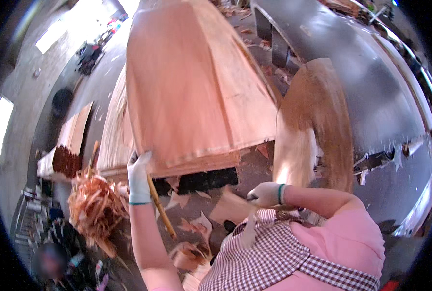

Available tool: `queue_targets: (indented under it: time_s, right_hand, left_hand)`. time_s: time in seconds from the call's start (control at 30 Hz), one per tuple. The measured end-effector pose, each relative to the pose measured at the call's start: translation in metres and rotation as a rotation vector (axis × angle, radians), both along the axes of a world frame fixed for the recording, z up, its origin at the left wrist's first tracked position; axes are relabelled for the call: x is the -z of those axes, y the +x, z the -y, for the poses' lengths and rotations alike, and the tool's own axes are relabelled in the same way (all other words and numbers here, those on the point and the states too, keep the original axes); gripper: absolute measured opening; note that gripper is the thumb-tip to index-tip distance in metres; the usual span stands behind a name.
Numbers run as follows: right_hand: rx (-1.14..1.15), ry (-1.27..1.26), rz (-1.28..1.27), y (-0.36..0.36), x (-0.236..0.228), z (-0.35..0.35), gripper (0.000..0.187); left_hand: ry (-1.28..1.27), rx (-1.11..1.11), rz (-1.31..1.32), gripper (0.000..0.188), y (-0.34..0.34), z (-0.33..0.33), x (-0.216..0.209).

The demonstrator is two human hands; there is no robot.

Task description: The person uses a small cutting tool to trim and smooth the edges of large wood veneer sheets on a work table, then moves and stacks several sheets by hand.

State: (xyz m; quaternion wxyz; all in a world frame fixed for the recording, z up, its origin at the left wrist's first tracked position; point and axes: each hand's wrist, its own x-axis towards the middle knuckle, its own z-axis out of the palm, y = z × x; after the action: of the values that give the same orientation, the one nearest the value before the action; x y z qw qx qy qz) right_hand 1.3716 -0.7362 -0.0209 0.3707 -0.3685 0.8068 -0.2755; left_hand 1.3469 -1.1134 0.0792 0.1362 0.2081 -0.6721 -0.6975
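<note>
My left hand [139, 178], in a white glove with a green cuff, is closed at the near left corner of a large reddish wood veneer sheet [174, 87]. This sheet lies on a stack of paler veneer [245, 97], its near edge slightly blurred. A thin wooden stick [161, 207] slants down from beside the left hand; whether the palm also grips it is hidden. Close to my body, my right hand [266, 195], gloved alike, has its fingers curled. What they hold, if anything, does not show. A flat piece of veneer [230, 207] is just left of it.
Right of the stack, a curved brown veneer sheet [318, 97] droops beside a grey metal table [371, 87]. A heap of shavings [97, 206] stands at the left, with veneer scraps [196, 228] on the floor. Another person [51, 259] is at the lower left.
</note>
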Motion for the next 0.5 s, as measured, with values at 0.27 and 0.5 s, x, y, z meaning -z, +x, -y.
queue_targets:
  time_s: [0.27, 0.5]
  right_hand:
    - [0.537, 0.88, 0.123, 0.173, 0.19, -0.147, 0.058]
    - [0.996, 0.884, 0.347, 0.203, 0.251, -0.001, 0.038]
  left_hand:
    - [-0.005, 0.062, 0.019, 0.025, -0.018, 0.19, 0.025]
    - [-0.088, 0.103, 0.042, 0.026, -0.057, 0.299, 0.063]
